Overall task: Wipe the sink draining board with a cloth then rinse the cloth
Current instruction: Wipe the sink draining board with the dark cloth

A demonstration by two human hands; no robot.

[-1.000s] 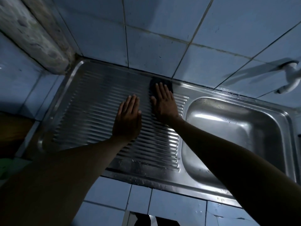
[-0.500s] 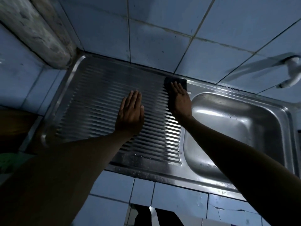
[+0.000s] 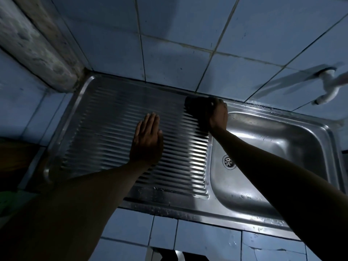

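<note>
My left hand (image 3: pixel 147 142) lies flat on the ribbed draining board (image 3: pixel 105 125), palm down, fingers straight and pressed close together, pointing toward the tiled wall (image 3: pixel 180 59); it holds nothing and only rests on the metal ridges near the middle of the board. My right hand (image 3: pixel 216 114) is at the far right corner of the draining board, close to the back rim where the steel meets the wall, and just beside the basin (image 3: pixel 278 147). Its fingers are curled around the dark cloth (image 3: pixel 196 105), which bunches out to the left of my knuckles and touches the ridges. The light is dim and the cloth is nearly black, so I cannot tell exactly how each finger wraps it, only that the hand is closed around it. My right forearm crosses over the near left part of the basin, beside the drain (image 3: pixel 228 162). A pale tap (image 3: pixel 331 85) sticks out from the wall at the far right, well apart from both hands.
</note>
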